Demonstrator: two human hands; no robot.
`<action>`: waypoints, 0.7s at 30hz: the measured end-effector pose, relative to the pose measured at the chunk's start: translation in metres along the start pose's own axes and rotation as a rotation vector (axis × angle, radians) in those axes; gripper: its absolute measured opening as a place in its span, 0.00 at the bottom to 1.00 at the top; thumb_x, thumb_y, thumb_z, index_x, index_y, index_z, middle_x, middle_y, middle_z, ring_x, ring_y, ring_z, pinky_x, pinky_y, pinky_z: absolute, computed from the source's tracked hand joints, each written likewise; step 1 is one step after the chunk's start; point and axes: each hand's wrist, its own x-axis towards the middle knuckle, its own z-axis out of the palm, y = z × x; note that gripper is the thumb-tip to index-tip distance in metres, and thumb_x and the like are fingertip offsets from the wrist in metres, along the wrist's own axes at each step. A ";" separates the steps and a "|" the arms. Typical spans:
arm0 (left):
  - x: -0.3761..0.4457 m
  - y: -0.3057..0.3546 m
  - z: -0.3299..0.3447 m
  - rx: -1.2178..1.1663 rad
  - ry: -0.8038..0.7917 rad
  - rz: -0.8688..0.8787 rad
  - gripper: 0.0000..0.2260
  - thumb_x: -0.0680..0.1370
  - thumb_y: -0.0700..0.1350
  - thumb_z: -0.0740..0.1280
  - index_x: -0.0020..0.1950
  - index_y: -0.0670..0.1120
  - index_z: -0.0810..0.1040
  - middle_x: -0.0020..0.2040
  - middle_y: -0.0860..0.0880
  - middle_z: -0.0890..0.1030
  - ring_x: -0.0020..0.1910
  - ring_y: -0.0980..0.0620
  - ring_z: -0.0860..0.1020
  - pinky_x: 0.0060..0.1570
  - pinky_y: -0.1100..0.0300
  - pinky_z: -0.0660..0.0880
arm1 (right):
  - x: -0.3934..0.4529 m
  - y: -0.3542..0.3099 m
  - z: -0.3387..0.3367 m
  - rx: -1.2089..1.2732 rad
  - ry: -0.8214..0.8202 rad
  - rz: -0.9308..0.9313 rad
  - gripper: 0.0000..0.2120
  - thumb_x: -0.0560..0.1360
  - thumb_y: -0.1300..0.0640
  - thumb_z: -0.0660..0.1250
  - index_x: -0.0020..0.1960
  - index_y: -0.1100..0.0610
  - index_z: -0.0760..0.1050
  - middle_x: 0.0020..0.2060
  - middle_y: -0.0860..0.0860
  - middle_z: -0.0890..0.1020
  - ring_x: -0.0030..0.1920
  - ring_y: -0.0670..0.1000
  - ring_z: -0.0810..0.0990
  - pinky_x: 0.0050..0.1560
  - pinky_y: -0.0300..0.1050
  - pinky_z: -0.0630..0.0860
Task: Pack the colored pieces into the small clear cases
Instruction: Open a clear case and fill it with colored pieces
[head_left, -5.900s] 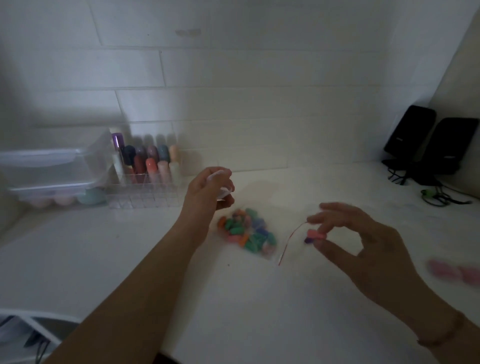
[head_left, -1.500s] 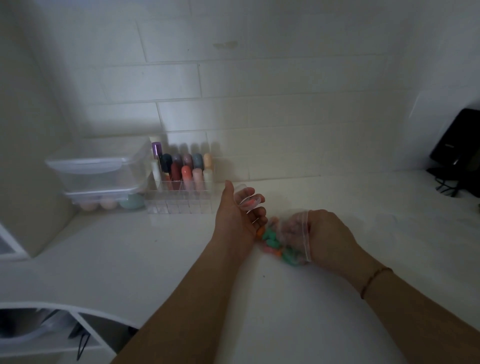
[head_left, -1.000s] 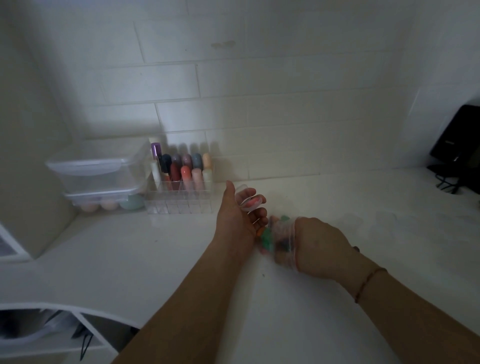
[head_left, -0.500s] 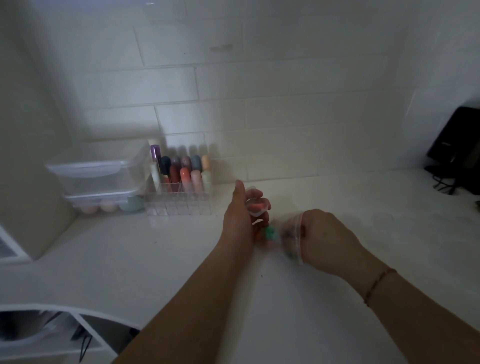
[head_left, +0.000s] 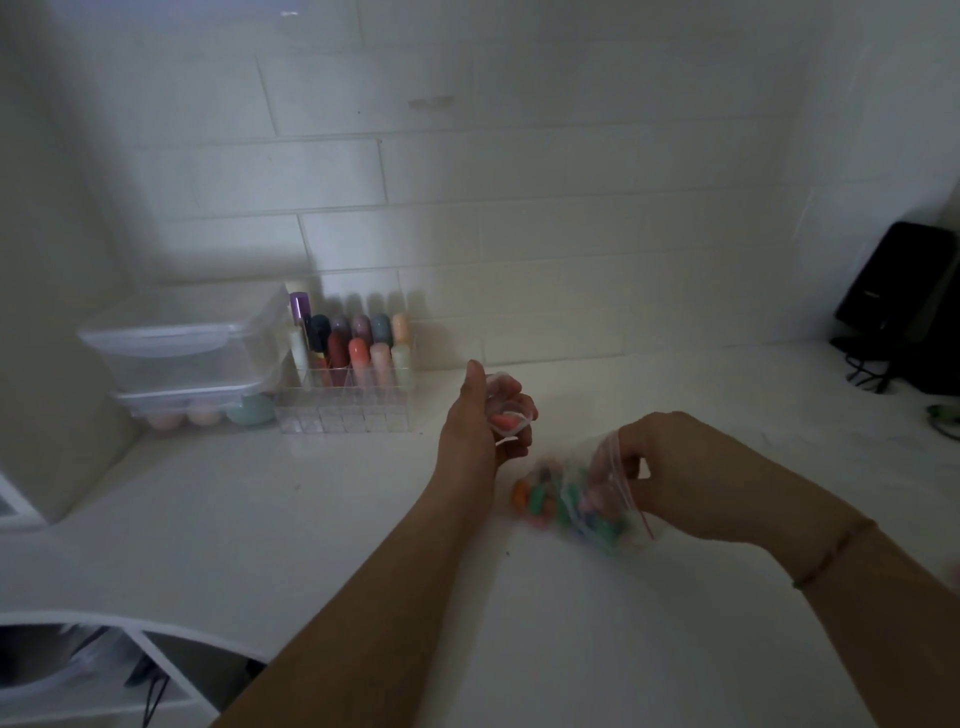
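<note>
The left hand (head_left: 480, 426) is raised above the surface, palm turned inward, fingers curled round a small clear case (head_left: 506, 415). The right hand (head_left: 675, 467) is lowered, fingers pinching the bag (head_left: 576, 499)

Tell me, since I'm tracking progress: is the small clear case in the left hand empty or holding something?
Holding something. The small clear case in the left hand shows a pink-red piece through its wall.

Right hand (head_left: 670, 467) drawn back to bag (head_left: 582, 499) mouth, fingers apparently now pinching inside it
</note>
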 end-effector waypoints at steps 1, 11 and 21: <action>0.000 0.001 -0.001 -0.003 0.000 0.004 0.23 0.81 0.62 0.51 0.40 0.47 0.74 0.30 0.49 0.77 0.26 0.51 0.71 0.36 0.58 0.68 | 0.000 0.001 -0.002 0.030 -0.010 -0.023 0.11 0.69 0.47 0.75 0.31 0.36 0.77 0.35 0.44 0.82 0.36 0.44 0.79 0.39 0.39 0.76; -0.010 0.007 0.001 -0.129 -0.128 -0.023 0.22 0.81 0.62 0.51 0.43 0.48 0.73 0.35 0.48 0.75 0.27 0.50 0.66 0.26 0.64 0.59 | -0.012 0.009 -0.022 0.345 -0.071 0.079 0.03 0.72 0.62 0.73 0.40 0.57 0.83 0.37 0.49 0.86 0.20 0.52 0.76 0.24 0.34 0.70; -0.022 0.010 0.005 -0.233 -0.316 0.032 0.21 0.79 0.62 0.51 0.45 0.47 0.72 0.39 0.45 0.75 0.28 0.51 0.66 0.31 0.58 0.51 | -0.028 0.021 -0.059 0.333 -0.040 0.078 0.04 0.67 0.57 0.77 0.39 0.52 0.82 0.31 0.44 0.83 0.23 0.47 0.72 0.24 0.34 0.68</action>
